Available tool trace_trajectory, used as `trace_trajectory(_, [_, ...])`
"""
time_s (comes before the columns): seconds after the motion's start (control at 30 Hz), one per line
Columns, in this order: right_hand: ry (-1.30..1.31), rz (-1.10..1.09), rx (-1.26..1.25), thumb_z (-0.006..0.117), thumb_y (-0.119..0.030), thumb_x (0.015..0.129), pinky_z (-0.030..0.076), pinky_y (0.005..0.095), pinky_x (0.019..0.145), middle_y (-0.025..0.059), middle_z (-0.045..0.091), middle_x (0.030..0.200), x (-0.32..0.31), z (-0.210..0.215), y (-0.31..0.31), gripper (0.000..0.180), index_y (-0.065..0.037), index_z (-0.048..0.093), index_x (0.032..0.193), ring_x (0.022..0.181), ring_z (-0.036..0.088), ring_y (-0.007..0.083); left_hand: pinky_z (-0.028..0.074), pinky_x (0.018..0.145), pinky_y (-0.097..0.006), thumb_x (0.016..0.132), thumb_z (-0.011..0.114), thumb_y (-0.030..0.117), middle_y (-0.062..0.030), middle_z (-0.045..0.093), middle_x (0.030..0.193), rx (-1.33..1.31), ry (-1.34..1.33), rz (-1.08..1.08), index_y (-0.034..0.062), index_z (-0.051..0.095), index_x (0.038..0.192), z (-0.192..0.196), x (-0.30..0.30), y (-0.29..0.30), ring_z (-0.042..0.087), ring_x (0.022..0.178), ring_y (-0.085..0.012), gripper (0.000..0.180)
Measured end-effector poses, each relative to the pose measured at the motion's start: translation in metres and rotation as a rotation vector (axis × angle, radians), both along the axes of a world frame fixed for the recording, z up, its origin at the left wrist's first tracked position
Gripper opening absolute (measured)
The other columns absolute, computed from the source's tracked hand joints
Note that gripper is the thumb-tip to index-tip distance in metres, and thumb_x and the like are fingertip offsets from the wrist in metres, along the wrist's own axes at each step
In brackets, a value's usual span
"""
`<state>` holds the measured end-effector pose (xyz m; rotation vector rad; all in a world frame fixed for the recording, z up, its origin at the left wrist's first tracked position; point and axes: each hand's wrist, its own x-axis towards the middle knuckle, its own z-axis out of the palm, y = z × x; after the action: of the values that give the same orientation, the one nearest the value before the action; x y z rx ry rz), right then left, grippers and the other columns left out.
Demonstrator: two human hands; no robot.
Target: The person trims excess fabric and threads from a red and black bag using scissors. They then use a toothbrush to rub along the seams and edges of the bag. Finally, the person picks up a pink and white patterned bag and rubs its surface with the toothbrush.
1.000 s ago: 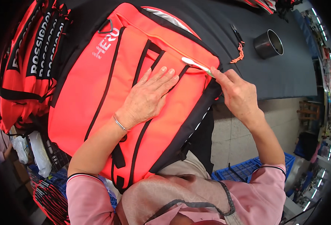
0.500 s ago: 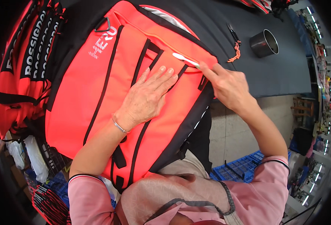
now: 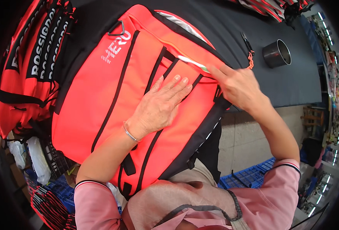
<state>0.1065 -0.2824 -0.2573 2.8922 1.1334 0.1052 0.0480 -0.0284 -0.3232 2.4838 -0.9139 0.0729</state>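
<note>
A large bright orange-red bag [image 3: 87, 105] with black trim and straps lies flat in front of me. My left hand [image 3: 158, 105] rests palm down on its middle panel, fingers stretched out and slightly apart. In my right hand [image 3: 240, 88], curled at the bag's right side, is a slim white toothbrush [image 3: 192, 62], its handle mostly hidden by the fingers. The brush head lies against the orange fabric near a strap end, beside the long seam. A black metal ring [image 3: 117, 28] hangs at the bag's upper left corner.
Black-handled snips [image 3: 247, 43] with an orange chain and a dark metal cup [image 3: 277, 53] stand on the dark table [image 3: 292, 86]. Similar red bags [image 3: 42, 69] are stacked at left, with more at the far right. Blue crates [image 3: 246, 178] sit below the table edge.
The toothbrush head has slid up and left along the fabric, toward the strap. My left hand stays flat on the bag. The whole scene has shifted slightly right and down in view.
</note>
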Motion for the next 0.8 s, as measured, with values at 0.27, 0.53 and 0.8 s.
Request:
trace_trajectory(0.27, [-0.038,0.069,0.020,0.064,-0.005,0.079,0.051,0.0376,0.051,0.0090,0.065,0.085,0.013,-0.006,0.003,0.045,-0.004,0.062,0.123,0.061,0.067,0.0265,0.029,0.119,-0.052,0.087,0.057,0.004,-0.0097,0.050,0.151,0.001,0.016,-0.012,0.0099,0.054,0.144,0.005,0.001,-0.005,0.043,0.143,-0.0280,0.057])
trace_trajectory(0.53, [0.079,-0.013,-0.164,0.065,-0.007,0.080,0.049,0.0360,0.050,0.0075,0.061,0.085,-0.035,0.026,-0.047,0.046,-0.003,0.060,0.125,0.061,0.066,0.0223,0.029,0.119,-0.052,0.088,0.056,0.003,-0.0090,0.049,0.152,0.017,0.032,0.020,0.0112,0.053,0.144,0.002,0.002,-0.003,0.041,0.144,-0.0266,0.058])
trace_trajectory(0.8, [0.042,0.026,-0.169,0.064,-0.009,0.081,0.049,0.0359,0.048,0.0078,0.057,0.081,-0.045,0.022,-0.047,0.050,0.000,0.057,0.130,0.058,0.065,0.0214,0.029,0.119,-0.052,0.087,0.058,0.003,-0.0098,0.050,0.151,-0.004,0.039,0.014,0.0106,0.053,0.144,0.004,0.000,-0.002,0.043,0.143,-0.0282,0.057])
